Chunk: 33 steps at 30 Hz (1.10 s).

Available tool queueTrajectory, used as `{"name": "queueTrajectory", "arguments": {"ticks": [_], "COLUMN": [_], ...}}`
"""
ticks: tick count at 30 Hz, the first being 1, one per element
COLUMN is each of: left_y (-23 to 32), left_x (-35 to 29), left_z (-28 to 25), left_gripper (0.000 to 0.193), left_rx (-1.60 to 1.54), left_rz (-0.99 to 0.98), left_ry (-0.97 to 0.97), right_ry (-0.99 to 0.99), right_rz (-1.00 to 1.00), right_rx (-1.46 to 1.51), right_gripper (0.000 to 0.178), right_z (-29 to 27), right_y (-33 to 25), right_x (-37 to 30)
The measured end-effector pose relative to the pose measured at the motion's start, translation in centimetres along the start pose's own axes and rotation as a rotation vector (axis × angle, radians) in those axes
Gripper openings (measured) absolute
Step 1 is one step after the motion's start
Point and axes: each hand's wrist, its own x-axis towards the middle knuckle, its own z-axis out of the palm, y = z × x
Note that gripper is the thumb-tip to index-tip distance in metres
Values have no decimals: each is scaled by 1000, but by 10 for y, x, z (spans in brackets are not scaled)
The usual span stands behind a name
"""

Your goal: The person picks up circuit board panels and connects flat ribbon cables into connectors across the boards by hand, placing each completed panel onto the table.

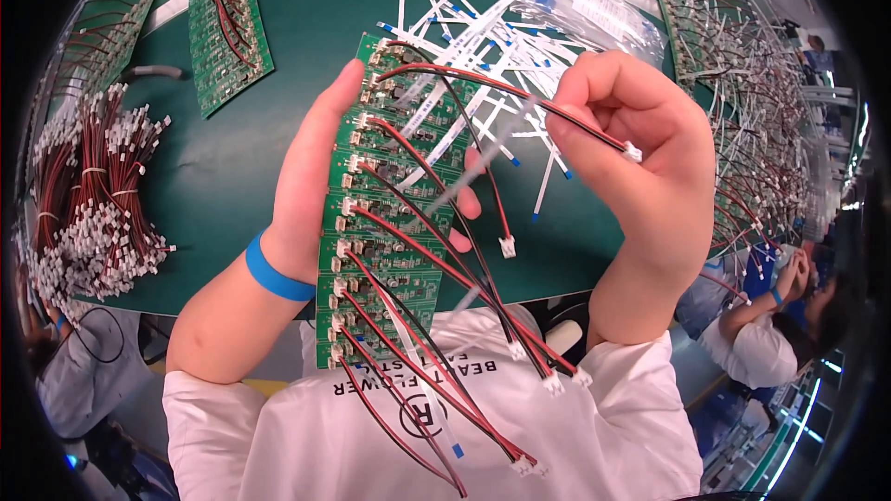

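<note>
My left hand [304,176] grips a long green circuit board panel [423,289], thumb along its left edge, fingertips showing past its right edge. Red-and-black two-wire cables hang from white connectors down the panel's left side, their loose white plugs dangling toward my shirt. White flat ribbon strips are also on the panel, one with a blue end. At the upper right, my right hand [650,134] is closed in a pinch on one red-and-black cable [497,84], stretched from the panel's top; its white plug [632,151] sticks out below the fingers.
White flat ribbon cables [548,60] with blue ends lie heaped behind the panel, beside a clear plastic bag [613,14]. Bundled red-and-black cables [93,190] lie at left. Other wired boards [218,46] stand at the upper left and right [691,46]. People sit at both sides.
</note>
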Motion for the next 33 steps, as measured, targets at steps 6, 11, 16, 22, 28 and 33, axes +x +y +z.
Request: {"name": "queueTrajectory", "arguments": {"ticks": [6,11,16,22,28,33], "left_y": [-6,-9,-10,-12,-14,-16], "left_x": [-1,-3,-7,-6,-7,-6], "left_z": [-7,-9,-4,-8,-9,-13], "left_gripper": [77,83,78,75,74,72], "left_rx": [157,117,290,314,327,305], "left_rz": [36,22,73,86,95,109], "left_ry": [-79,-63,34,15,20,2], "right_ry": [-59,35,13,31,-4,-13], "right_rz": [177,-126,-453,-561,-594,-641], "right_rx": [-373,-358,-589,-715,-708,-711], "right_gripper": [7,8,12,14,13,12], "right_z": [-15,5,17,16,15,14], "right_y": [23,27,38,37,41,41], "right_x": [19,18,19,19,21,22]}}
